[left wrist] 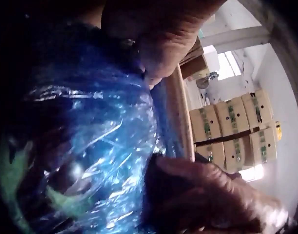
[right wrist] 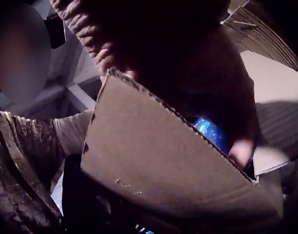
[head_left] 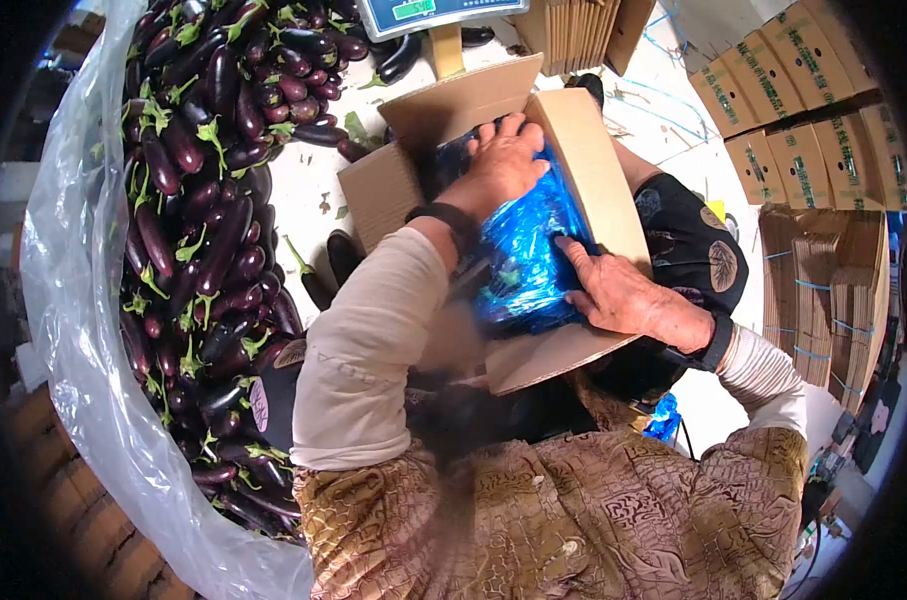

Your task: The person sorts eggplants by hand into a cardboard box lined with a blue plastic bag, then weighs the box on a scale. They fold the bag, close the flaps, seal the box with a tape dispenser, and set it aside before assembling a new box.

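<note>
Blue plastic [head_left: 534,240]: likely slippery over bruisable eggplants [left wrist: 71,178]
Carton [head_left: 599,180]: stiffish, probably heavy; lift from beneath
Left hand [head_left: 504,165]: fingers spread on plastic
Right hand [head_left: 624,292]: fingers extended, touching plastic

Pale floor [head_left: 319,178] with loose eggplants [head_left: 398,62], leaf bits [head_left: 355,127], blue strings [head_left: 664,112]

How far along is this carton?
Bagging looks done: eggplants show through blue plastic inside the carton. In hand: left hand and right hand on the plastic. Left: flaps to close, probably; loose eggplants lie alongside.
</note>
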The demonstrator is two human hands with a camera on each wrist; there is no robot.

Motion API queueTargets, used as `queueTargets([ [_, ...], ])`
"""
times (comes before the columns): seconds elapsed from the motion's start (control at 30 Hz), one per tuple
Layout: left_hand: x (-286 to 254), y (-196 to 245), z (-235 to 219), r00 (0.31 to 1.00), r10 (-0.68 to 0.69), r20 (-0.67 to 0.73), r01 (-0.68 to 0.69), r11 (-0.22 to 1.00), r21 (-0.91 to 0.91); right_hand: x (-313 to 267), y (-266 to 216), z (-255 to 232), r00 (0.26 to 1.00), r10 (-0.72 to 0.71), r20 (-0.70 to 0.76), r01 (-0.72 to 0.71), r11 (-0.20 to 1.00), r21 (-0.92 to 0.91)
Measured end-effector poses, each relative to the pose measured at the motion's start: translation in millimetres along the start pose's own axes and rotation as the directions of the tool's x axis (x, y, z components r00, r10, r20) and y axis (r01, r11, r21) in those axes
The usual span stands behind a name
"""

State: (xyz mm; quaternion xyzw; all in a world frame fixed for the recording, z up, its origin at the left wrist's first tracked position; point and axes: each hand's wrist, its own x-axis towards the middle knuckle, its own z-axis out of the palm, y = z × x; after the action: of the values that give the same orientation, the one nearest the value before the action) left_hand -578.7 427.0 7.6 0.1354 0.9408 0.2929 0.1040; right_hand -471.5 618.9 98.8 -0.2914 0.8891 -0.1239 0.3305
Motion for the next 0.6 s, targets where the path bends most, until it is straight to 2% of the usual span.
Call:
queueTargets([
  [0.03, 0, -3, -6, 0.998, -0.031, 0.053, 0.036, 0.995, -0.098, -4, -3, -5, 0.999, 0.01, 0.043, -0.014, 0.996, 0.088],
  [0.07, -1, -6, -9, 1.0, -0.013, -0.017, 0.011, 0.996, -0.091, -6, 4, 3, 1.0, -0.021, 0.0, 0.021, 0.992, 0.122],
  [0.1, -4, -5, -21, 1.0, -0.007, -0.02, 0.005, 0.996, -0.088, -8, 8, 0, 1.0, -0.019, -0.007, 0.02, 0.992, 0.121],
  [0.17, -12, 5, -57, 0.988, 0.12, 0.097, -0.133, 0.981, 0.143, -15, 12, -10, 0.993, -0.043, 0.109, 0.027, 0.989, 0.145],
  [0.2, -20, 17, -77, 0.988, 0.118, 0.098, -0.131, 0.981, 0.146, -23, 11, -18, 0.996, -0.044, 0.078, 0.03, 0.986, 0.166],
  [0.23, -29, 31, -99, 0.96, 0.266, -0.092, -0.228, 0.926, 0.299, -32, 7, -27, 0.996, -0.048, 0.076, 0.035, 0.985, 0.167],
  [0.27, -34, 37, -111, 0.868, 0.43, -0.249, -0.284, 0.841, 0.461, -42, 4, -36, 0.997, -0.076, -0.012, 0.076, 0.985, 0.154],
  [0.3, -32, 33, -116, 0.867, 0.434, -0.246, -0.287, 0.838, 0.464, -50, 4, -42, 0.99, -0.101, -0.1, 0.114, 0.984, 0.138],
  [0.33, -28, 25, -123, 0.749, 0.527, -0.401, -0.272, 0.797, 0.54, -55, 9, -43, 0.948, -0.25, -0.195, 0.271, 0.958, 0.092],
  [0.37, -26, 17, -130, 0.593, 0.609, -0.527, -0.237, 0.757, 0.609, -60, 6, -44, 0.947, -0.25, -0.201, 0.272, 0.958, 0.09],
  [0.4, -28, 4, -130, 0.589, 0.613, -0.527, -0.236, 0.754, 0.613, -67, 0, -43, 0.933, -0.337, -0.129, 0.341, 0.94, 0.011],
  [0.43, -29, -15, -124, 0.803, 0.378, -0.462, -0.096, 0.846, 0.525, -73, -6, -40, 0.909, -0.413, -0.051, 0.41, 0.91, -0.064],
  [0.47, -29, -27, -119, 0.931, 0.103, -0.351, 0.074, 0.887, 0.455, -75, -13, -28, 0.929, -0.353, 0.116, 0.364, 0.926, -0.098],
  [0.5, -26, -30, -117, 0.928, 0.112, -0.356, 0.07, 0.885, 0.46, -71, -5, 5, 0.917, -0.391, -0.082, 0.377, 0.914, -0.149],
  [0.6, -15, -33, -117, 0.906, 0.18, -0.382, 0.006, 0.898, 0.439, -59, -4, 4, 0.916, -0.375, -0.144, 0.331, 0.907, -0.259],
])
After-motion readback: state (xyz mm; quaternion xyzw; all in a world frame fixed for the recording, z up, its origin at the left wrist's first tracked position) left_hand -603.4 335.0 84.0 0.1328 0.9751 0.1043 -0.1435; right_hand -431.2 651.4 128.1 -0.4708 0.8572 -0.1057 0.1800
